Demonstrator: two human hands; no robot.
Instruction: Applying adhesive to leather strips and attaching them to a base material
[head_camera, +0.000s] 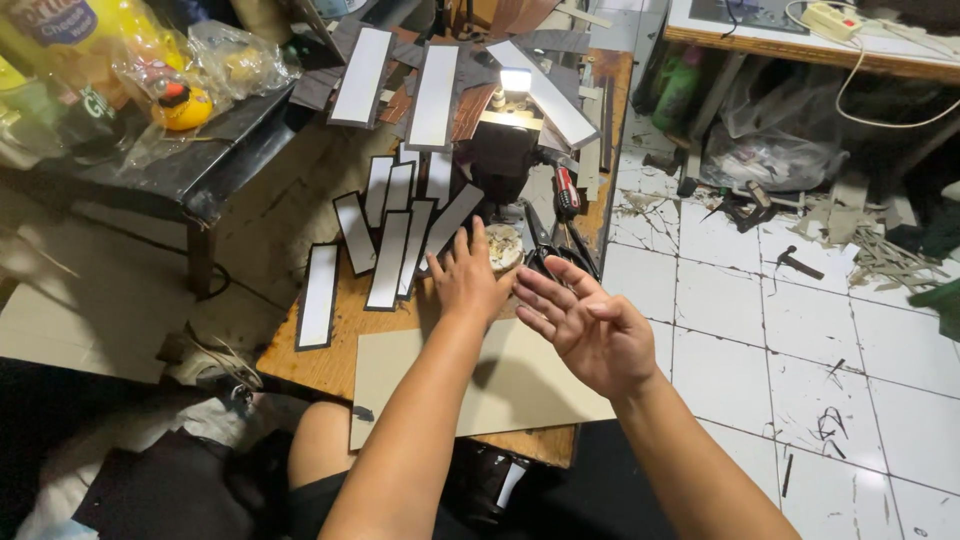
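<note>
Resting on the near part of the wooden table (330, 360): large beige cardboard sheet (500, 385), lying flat, uncut, unmarked. Fanning out far-left of it: white strips with dark borders (390, 245), seemingly finished. Lying to the far right: black scissors (545, 250), untouched. Hovering empty: left hand (468, 280) flat, fingers extended; right hand (590, 325) open, palm up.

Strips (385, 240) behind cardboard sheet (500, 385) (scissors (548, 250) right)
</note>
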